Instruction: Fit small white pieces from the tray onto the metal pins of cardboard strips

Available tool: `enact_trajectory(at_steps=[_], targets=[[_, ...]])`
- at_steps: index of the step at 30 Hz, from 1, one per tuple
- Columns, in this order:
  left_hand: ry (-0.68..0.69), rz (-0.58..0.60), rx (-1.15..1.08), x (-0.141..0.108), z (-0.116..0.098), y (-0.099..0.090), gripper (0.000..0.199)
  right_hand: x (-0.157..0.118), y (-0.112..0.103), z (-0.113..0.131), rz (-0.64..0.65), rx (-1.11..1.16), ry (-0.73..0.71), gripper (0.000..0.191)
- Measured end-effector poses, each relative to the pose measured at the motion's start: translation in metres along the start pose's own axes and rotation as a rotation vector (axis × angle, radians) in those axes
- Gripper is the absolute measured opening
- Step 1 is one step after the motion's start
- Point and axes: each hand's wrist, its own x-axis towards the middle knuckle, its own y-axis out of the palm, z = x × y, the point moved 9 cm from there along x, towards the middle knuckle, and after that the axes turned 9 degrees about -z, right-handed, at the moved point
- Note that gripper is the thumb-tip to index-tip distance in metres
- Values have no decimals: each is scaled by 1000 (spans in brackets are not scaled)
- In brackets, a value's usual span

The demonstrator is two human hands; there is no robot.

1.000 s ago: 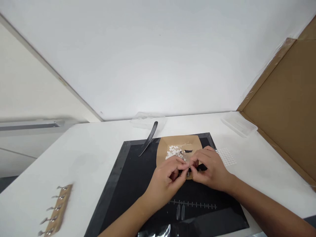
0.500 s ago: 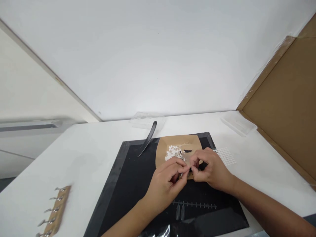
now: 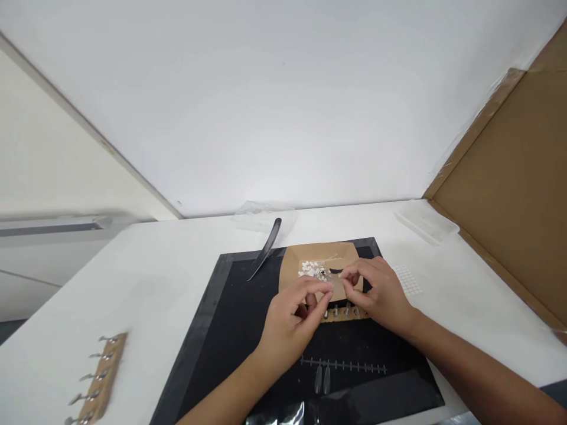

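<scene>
My left hand [image 3: 296,319] is closed in a pinch, thumb against forefinger, over the near edge of a brown paper tray [image 3: 291,255]. My right hand [image 3: 376,290] also pinches, a short gap to the right, above the tray's right side. What either pinch holds is too small to make out. Inside the tray lie a pile of small white pieces [image 3: 312,269] and a dark strip [image 3: 335,271]. Below my fingers runs a tan strip with several small clear upright pieces [image 3: 345,314], partly hidden by both hands.
On the black mat [image 3: 221,330] lie a curved black tool [image 3: 266,251] and a toothed bar [image 3: 349,366] with two clear nail tips. A strip with metal clips [image 3: 101,381] is at left. White dots [image 3: 408,280], a clear tray [image 3: 427,223] and a plastic bag [image 3: 263,215] lie farther out.
My hands, touching at the fingertips before, have drawn apart. The left moved slightly left, the right slightly up. More of the tan strip with its clear pieces now shows between them.
</scene>
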Motion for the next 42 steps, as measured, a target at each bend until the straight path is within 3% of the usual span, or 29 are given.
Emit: enact_trajectory(at_steps=[3, 6, 13, 19, 30, 37, 42], targets=[[-124, -11, -47, -1, 12, 0, 23, 0, 1, -5, 3, -95, -38, 17], [-188, -15, -76, -1, 17, 0, 22, -1, 3, -7, 42, -120, -55, 5], [-352, -50, -139, -4, 30, -1, 26, -1, -7, 18, 4, 28, -181, 14], [-479, -16, -238, -6, 36, 5, 32, -9, 4, 28, 76, 41, -230, 35], [-647, 105, -287, -15, 37, 15, 39, -10, -10, 43, -135, 10, -362, 21], [-595, 85, -239, -12, 38, 11, 37, -10, -10, 40, -86, 28, -395, 19], [-578, 172, -156, -19, 40, 17, 37, -7, -9, 48, 16, 38, -471, 21]])
